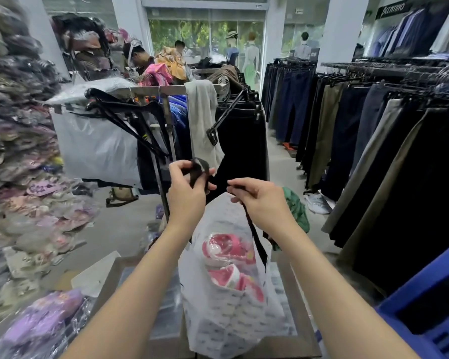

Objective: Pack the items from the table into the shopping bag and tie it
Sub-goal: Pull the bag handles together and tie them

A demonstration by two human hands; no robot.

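A translucent white shopping bag [226,307] with a small printed pattern stands on the table [300,301] in front of me. Pink and white sandals [228,263] in clear wrap show through its side. My left hand [188,186] is closed on a looped end of a black strap [200,168] above the bag's mouth. My right hand [257,196] pinches the same black strap [255,237], whose other end hangs down along the bag's right side. Both hands are held close together just above the bag's top.
A clothes rack [166,90] with black hangers and dark trousers stands right behind the table. Packed sandals [31,193] pile up on the left, purple ones [44,320] near my left elbow. A blue plastic crate [430,301] sits at the right. Trouser racks [373,141] line the right aisle.
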